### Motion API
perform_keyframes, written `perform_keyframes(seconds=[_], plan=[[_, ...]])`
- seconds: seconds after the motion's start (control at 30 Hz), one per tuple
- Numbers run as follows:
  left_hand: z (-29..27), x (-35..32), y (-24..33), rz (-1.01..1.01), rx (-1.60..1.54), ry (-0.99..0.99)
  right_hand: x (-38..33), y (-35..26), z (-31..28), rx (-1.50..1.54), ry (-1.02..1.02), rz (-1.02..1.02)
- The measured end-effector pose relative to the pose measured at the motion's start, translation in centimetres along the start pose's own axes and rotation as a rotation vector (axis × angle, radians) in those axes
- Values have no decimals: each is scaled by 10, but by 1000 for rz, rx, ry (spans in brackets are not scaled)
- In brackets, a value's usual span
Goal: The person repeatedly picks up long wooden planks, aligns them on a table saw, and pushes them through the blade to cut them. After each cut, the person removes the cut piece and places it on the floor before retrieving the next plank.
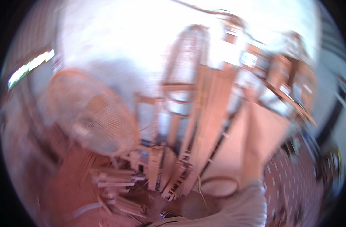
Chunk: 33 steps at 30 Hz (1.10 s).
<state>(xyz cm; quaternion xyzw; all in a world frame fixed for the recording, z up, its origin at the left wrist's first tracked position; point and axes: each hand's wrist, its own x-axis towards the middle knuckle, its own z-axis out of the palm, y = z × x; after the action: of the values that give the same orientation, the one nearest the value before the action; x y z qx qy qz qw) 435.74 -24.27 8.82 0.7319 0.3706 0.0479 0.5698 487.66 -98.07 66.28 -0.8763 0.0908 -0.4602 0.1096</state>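
My right forearm stretches from a pale sleeve up across a large tan board (pixel 226 151). At its end my right hand (pixel 250 93) is beside white plastic-looking wrapping (pixel 273 99) near a shelf. Motion blur hides the fingers, and whether they grip anything cannot be made out. Left of the hand, long wooden planks (pixel 215 102) lean upright against the white wall. My left hand is out of view.
A big round fan (pixel 91 113) stands at the left. Cut wood strips (pixel 116 179) lie piled on the reddish floor. Notched wooden pieces (pixel 176 181) stand by the planks. Cardboard boxes (pixel 279 72) sit at the upper right. A round-rimmed object (pixel 219 187) is near my sleeve.
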Motion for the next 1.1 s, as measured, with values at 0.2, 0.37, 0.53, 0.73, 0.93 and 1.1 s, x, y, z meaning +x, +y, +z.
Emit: perform_keyframes(seconds=[0.2, 0.37, 0.53, 0.73, 0.93, 1.1], plan=[[82, -60, -39, -54, 101, 164, -98, -127, 145, 569, -242, -256], [115, -128, 7, -373, 118, 377, -336, -261, 158, 865, -721, -519], [128, -168, 39, -434, -36, 518, -445, -289, 130, 936, -1003, -691], [135, -193, -14, -512, -14, 547, -503, -297, 112, 953, -1244, -793], [137, -200, -17, -518, -39, 575, -519, -285, 109, 916, -1299, -795], [153, -213, -35, -601, -26, 529, -530, -278, 106, 894, -1344, -808]])
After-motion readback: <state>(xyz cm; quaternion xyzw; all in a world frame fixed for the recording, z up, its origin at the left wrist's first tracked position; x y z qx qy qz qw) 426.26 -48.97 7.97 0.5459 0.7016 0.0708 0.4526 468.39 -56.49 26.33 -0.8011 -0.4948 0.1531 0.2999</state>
